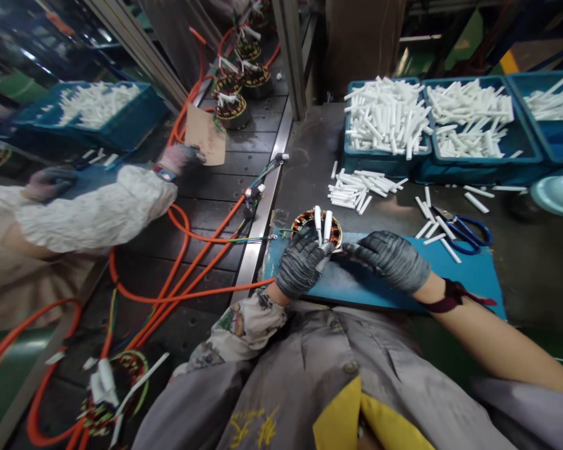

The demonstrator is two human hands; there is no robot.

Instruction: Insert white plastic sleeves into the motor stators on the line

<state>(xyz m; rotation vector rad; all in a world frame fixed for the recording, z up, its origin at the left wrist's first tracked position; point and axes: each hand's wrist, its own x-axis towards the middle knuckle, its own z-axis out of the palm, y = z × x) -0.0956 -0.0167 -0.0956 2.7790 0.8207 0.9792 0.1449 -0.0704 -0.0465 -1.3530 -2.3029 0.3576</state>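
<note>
A motor stator (296, 220) with copper windings stands at the far edge of a blue mat (478, 275). Two white insulating sleeves (328, 226) rise upright from it. My left hand (303, 262), in a grey striped glove, is at the stator's near side, fingers closed around a pale sleeve end by the thumb. My right hand (394, 261), gloved alike, reaches in from the right with thumb and fingertips together beside the stator's near rim. Whatever lies between those fingertips is too small to make out.
Loose sleeves (356, 187) lie beyond the stator; blue bins (385, 164) of sleeves stand behind. Blue-handled scissors (469, 234) rest at the mat's right. Orange cables (187, 290) cross the conveyor (258, 144) on the left, where a co-worker's gloved hand (181, 159) touches cardboard (206, 134).
</note>
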